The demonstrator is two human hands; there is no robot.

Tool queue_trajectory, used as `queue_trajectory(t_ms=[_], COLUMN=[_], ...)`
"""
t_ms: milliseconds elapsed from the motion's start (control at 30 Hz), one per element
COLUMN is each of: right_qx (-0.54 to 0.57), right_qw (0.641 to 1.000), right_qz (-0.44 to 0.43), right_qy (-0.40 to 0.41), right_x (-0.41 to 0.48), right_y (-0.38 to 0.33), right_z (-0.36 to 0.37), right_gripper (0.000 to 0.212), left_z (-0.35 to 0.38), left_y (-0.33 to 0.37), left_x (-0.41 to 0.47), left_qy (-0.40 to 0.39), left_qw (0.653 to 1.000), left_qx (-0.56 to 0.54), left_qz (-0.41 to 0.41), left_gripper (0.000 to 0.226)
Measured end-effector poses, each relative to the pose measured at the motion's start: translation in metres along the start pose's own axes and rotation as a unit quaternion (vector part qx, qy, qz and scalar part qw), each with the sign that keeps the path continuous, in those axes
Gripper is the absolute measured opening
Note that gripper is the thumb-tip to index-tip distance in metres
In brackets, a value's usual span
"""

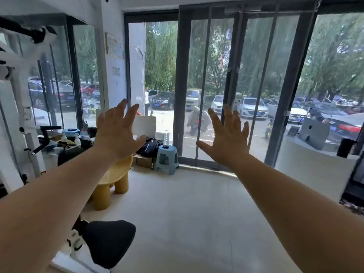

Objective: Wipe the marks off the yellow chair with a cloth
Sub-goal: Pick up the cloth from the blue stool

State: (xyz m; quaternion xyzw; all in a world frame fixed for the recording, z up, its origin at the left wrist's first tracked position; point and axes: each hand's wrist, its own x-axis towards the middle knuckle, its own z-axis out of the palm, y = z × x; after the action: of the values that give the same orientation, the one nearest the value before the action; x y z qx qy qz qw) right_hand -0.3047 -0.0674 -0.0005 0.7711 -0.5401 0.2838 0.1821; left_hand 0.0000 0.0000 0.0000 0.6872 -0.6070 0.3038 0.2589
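The yellow chair stands on the floor at centre left, low and round-backed with thick stubby legs; my left forearm crosses in front of it and hides part of its seat. My left hand is raised well above the chair, palm forward, fingers spread and holding nothing. My right hand is raised the same way to the right, in front of the glass door, fingers apart and holding nothing. I see no cloth in either hand.
A small blue plastic stool stands by the glass door, beside a cardboard box with a black bag. Cluttered shelving and gym equipment fill the left. A black bike saddle sits near left. A white counter curves at right.
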Motion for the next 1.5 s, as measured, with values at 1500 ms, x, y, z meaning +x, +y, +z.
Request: queue_trajectory(t_ms=[1500], right_qx=[0.064], right_qw=[0.942], right_qz=[0.003], right_qy=[-0.33], right_x=[0.667], right_y=[0.076], right_z=[0.868], right_gripper=[0.098], left_z=[0.93], left_y=[-0.136], left_x=[0.518], left_qy=[-0.383], left_qw=[0.916], left_qx=[-0.01], left_qz=[-0.118], left_gripper=[0.093])
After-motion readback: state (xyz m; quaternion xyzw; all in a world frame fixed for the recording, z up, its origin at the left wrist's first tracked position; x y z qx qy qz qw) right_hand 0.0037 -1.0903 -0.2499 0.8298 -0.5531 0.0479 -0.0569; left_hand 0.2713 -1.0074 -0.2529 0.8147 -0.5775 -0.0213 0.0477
